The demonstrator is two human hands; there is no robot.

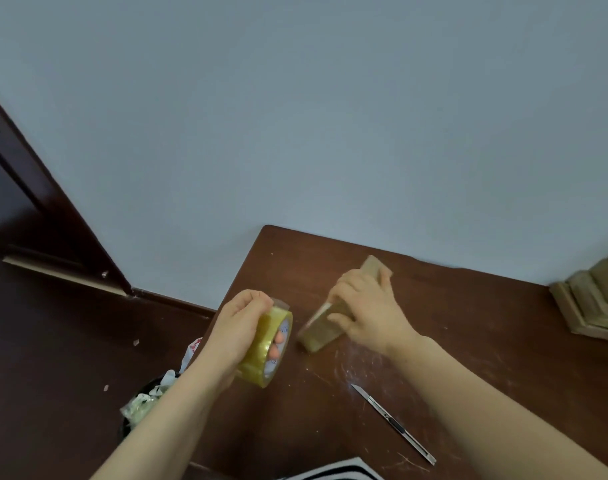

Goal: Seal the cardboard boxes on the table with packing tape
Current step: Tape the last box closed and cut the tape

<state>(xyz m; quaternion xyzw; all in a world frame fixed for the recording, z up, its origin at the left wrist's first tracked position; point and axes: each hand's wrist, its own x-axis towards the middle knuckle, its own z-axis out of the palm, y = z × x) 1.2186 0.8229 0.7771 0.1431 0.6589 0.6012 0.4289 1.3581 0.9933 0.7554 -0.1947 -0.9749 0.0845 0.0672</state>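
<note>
Head view, desk (468,341): dark wood, scuffed, and it carries all the task items. A stack of cardboard boxes (596,306) sits at the far right edge, well apart from both hands.

The small cardboard box (319,333) lies near the desk's left side. Its long axis runs diagonally, with the near end pointing toward the person's left and the far end toward the wall on the right. The right grip (368,310) is clamped over its middle, fingers curled round the top edge.

The left grip (242,320) is closed on the tape roll (261,344), fingers through the core and thumb on the rim. The roll is held off the desk, just beside the box's near end and not touching it. A free tape end cannot be confirmed.

Judgement: the tape must travel rightward along that diagonal.

A utility knife (394,422) lies nearer the person, unhandled.
</note>
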